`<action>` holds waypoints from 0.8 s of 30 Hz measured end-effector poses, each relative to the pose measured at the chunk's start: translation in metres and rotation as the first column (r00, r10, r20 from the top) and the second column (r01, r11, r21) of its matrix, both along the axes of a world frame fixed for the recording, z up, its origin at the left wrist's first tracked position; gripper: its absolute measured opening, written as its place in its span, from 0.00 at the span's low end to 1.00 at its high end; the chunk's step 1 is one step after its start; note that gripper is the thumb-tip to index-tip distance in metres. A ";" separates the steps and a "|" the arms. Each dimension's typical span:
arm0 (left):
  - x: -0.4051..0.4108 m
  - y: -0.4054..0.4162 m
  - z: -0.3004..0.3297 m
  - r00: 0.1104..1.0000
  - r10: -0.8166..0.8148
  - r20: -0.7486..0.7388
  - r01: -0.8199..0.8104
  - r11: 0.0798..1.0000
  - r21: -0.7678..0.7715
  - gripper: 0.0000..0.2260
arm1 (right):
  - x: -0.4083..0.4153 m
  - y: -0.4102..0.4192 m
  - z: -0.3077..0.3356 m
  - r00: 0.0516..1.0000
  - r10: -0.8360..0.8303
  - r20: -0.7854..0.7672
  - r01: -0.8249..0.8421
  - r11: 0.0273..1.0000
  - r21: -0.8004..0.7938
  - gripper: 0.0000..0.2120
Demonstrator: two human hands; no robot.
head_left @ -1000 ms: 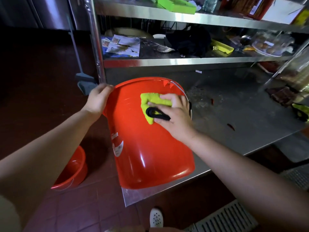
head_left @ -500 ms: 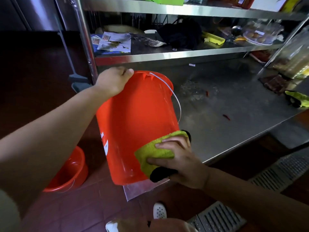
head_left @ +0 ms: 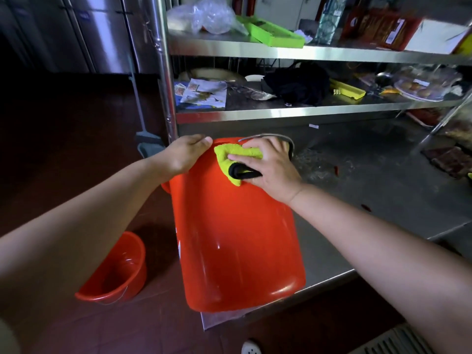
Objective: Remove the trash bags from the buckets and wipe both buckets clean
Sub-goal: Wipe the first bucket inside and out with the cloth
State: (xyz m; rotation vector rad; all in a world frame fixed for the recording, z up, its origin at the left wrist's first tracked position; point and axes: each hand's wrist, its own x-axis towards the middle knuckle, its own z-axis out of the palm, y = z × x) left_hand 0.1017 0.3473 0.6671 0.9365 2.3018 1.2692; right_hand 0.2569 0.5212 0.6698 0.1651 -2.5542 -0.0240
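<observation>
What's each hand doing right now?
Left hand: grips the rim of the red bucket.
Right hand: flat fingers press the yellow cloth against the bucket.

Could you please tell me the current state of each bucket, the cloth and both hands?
Large red bucket: lying tilted on the steel table, no bag visible.
Small red bucket: upright on floor.
Yellow cloth: pressed against large bucket.
Left hand: gripping bucket rim.
Right hand: pressing cloth.
</observation>
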 end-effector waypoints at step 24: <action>0.002 0.010 -0.036 0.987 -0.048 -0.156 0.056 0.997 0.047 0.14 | 0.045 -0.013 -0.026 0.994 0.004 0.105 0.006 0.995 -0.097 0.18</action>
